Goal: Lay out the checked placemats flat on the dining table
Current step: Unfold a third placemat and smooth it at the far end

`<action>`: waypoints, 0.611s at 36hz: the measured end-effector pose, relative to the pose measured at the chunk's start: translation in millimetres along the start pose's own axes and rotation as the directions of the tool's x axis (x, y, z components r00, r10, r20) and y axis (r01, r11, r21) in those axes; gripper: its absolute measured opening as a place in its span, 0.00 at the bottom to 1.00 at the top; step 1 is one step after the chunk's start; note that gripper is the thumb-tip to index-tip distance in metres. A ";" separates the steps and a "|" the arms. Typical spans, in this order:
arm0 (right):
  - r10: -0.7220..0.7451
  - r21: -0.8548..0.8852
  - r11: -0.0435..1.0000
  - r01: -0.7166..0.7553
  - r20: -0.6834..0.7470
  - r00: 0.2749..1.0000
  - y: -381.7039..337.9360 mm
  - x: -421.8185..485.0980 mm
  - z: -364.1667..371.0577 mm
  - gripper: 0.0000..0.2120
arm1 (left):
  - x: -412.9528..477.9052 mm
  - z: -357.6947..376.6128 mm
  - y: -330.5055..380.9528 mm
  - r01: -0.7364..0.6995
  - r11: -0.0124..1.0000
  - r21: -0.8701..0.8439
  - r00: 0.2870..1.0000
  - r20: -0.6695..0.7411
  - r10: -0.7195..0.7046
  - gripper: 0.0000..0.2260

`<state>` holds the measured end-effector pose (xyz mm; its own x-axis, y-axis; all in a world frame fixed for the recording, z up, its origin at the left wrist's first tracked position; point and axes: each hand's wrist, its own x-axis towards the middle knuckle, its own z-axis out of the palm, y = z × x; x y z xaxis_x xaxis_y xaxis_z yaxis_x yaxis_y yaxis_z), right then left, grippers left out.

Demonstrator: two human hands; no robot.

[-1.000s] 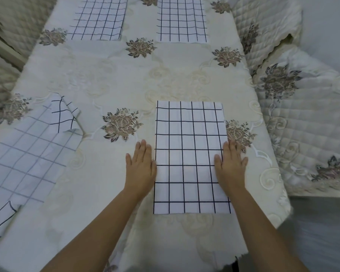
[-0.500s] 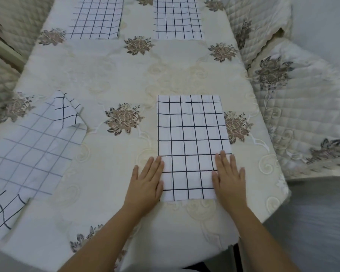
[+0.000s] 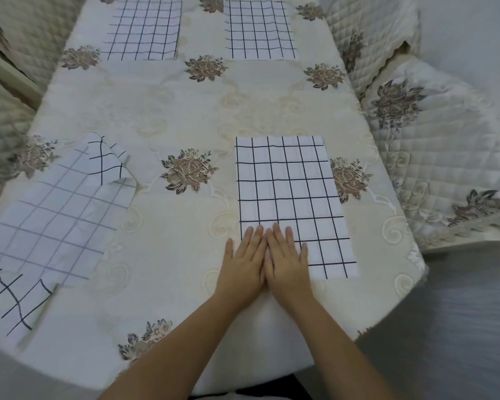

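With our left hand and right hand pressed flat, fingers outstretched and gripping nothing, on the near-right placemat on the table, we judge its light, limp cloth best smoothed outward by palms.

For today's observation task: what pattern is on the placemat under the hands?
White with a black grid of squares on the placemat, seen in the head view.

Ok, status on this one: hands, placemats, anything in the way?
Left hand, right hand flat, open on near placemat. Left placemat crumpled, corner folded. Nothing obstructing.
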<state>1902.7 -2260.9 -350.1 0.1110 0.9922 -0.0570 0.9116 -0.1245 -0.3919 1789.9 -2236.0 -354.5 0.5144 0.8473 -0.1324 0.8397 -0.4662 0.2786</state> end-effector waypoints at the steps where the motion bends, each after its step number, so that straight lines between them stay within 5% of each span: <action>1: -0.014 -0.025 1.000 0.014 -0.008 1.000 4.3 -3.5 3.6 0.22 | -2.9 1.5 -2.3 0.004 1.000 0.013 1.000 0.007 -0.004 0.23; 6: -0.016 -0.144 0.989 0.016 0.005 1.000 32.6 -8.0 -1.3 0.24 | -11.9 -0.9 -17.2 0.038 0.998 0.049 0.999 -0.007 -0.037 0.23; 12: 0.141 -0.132 0.982 -0.139 0.009 0.990 66.9 -14.5 -17.5 0.30 | -24.2 -4.3 -39.4 0.112 0.994 0.013 0.992 -0.057 -0.112 0.24; 22: 0.198 -0.089 0.977 -0.195 0.021 0.980 83.9 -43.1 -31.7 0.39 | -35.9 2.7 -49.4 0.104 0.993 -0.057 0.993 -0.044 -0.107 0.32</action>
<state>1987.0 -2313.9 -351.4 0.2805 0.9476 -0.1530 0.9040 -0.3144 -0.2897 1730.4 -2244.1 -366.0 0.4136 0.9026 -0.1190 0.8773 -0.3601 0.3172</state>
